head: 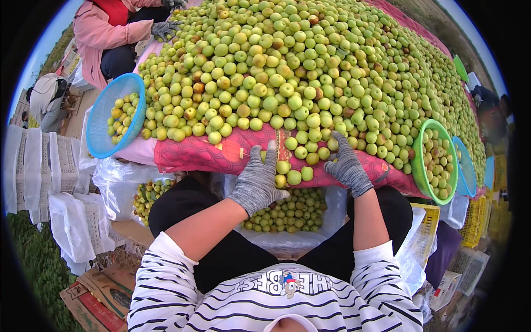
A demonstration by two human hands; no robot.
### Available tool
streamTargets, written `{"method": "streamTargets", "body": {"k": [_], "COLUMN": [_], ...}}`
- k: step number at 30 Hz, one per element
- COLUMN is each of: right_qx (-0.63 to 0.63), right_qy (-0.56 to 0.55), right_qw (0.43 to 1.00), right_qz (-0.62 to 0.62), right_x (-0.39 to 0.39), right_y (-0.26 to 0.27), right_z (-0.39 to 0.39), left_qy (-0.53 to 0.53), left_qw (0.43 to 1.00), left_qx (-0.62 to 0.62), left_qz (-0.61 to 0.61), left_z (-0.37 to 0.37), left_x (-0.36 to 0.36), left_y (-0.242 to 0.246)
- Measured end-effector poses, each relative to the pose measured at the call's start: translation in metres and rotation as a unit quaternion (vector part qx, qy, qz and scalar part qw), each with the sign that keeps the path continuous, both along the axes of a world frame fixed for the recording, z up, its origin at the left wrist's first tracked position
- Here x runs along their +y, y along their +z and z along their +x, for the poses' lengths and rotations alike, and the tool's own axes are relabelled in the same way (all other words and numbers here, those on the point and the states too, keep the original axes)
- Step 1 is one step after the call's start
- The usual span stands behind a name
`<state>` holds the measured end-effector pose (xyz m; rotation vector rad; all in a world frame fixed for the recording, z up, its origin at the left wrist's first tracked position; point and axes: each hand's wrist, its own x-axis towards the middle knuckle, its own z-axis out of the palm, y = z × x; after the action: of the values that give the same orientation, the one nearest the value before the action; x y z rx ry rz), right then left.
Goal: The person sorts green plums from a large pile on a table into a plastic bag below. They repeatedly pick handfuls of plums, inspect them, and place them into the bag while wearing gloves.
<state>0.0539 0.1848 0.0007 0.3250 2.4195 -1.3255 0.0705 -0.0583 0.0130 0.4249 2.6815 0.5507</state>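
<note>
A big heap of small green round fruit (286, 79) covers a table spread with a red patterned cloth (195, 151). In a grey knit glove, my left hand (260, 178) rests at the cloth's front edge, fingers spread beside a few fruits. My right hand (347, 164), gloved alike, touches the heap's near edge with its fingers apart. Several loose fruits (294, 177) lie between the hands. Below the edge, between my knees, a crate lined with clear plastic (286, 238) holds more green fruit (290, 211). Whether a fruit is under my left palm is hidden.
A blue basket (93, 124) with fruit stands at the left edge, a green basket (420, 166) with browner fruit at the right. Another person in a pink jacket (97, 39) reaches into the heap at upper left. Lined crates (62, 166) stand left, yellow ones (473, 220) right.
</note>
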Motion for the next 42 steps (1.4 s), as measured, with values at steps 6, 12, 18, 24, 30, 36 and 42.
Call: {"method": "streamTargets", "body": {"k": [6,12,18,24,30,36,42], "right_qx": [0.057,-0.016,-0.068,-0.046,-0.058,-0.1,-0.042], "right_qy": [0.047,0.015,-0.037,-0.014,-0.007,0.008,0.232], "right_qw": [0.987,0.887,0.841,0.85,0.843,0.862,0.959], "right_qz": [-0.141,-0.461,-0.535,-0.524,-0.534,-0.497,-0.155], "right_x": [-0.008,-0.017,-0.023,-0.024,-0.031,-0.04,-0.032], "right_y": [-0.01,-0.01,-0.013,-0.015,-0.026,-0.056,-0.048], "right_z": [0.01,0.005,0.005,0.01,0.059,0.108,0.092], "left_qy": [-0.018,-0.043,-0.08,-0.08,-0.081,-0.125,-0.229], "left_qw": [0.985,0.963,0.944,0.925,0.913,0.915,0.921], "left_qx": [0.012,-0.022,-0.05,-0.119,-0.182,-0.288,-0.296], "left_qz": [0.171,0.266,0.315,0.353,0.356,0.252,0.107], "left_z": [-0.019,-0.048,-0.069,-0.05,-0.004,0.03,0.018], "left_x": [0.011,0.008,0.006,0.005,-0.01,-0.016,-0.007], "left_y": [-0.042,-0.048,-0.048,-0.042,-0.039,-0.054,-0.048]}}
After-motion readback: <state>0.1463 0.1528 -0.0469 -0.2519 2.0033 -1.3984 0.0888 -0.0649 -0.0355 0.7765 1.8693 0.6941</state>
